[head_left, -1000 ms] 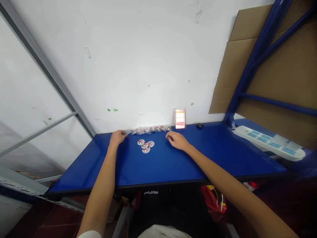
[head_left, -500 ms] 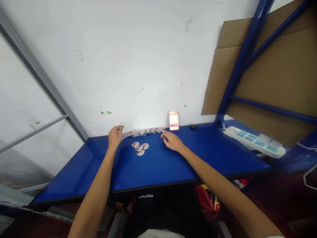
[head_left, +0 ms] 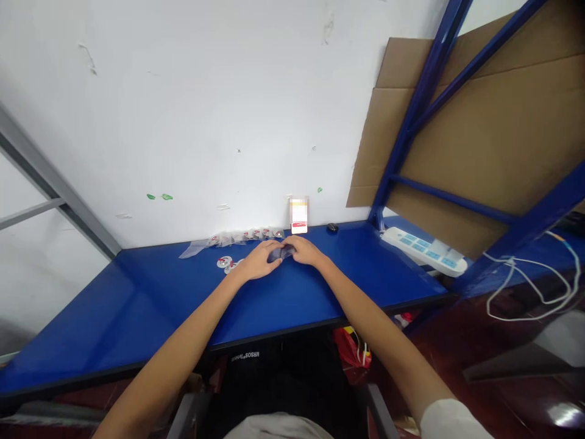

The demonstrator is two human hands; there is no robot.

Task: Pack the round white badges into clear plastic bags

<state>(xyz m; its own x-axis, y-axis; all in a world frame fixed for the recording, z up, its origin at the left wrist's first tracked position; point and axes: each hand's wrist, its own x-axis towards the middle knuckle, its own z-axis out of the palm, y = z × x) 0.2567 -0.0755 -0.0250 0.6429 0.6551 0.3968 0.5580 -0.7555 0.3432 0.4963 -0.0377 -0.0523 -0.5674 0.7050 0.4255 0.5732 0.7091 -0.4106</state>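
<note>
My left hand (head_left: 259, 261) and my right hand (head_left: 304, 250) meet over the blue table, fingers closed on a small clear plastic bag (head_left: 280, 252) stretched between them. Whether anything lies inside it, I cannot tell. Just left of my left hand lie loose round white discs with red marks (head_left: 224, 262), partly covered by that hand. Behind the hands runs a row of similar discs in clear bags (head_left: 247, 235), along the wall. At the row's left end a flat clear bag (head_left: 194, 248) rests on the table.
A lit phone-like screen (head_left: 299, 216) leans on the wall behind my right hand. A small black object (head_left: 333, 227) lies to its right. At the right end of the blue table (head_left: 150, 305) sit a white power strip (head_left: 423, 250) and a blue frame post (head_left: 404, 131).
My left hand has moved right, from the left end of the bagged row, to meet my right hand. A clear bag now shows between them. The view has shifted to the right.
</note>
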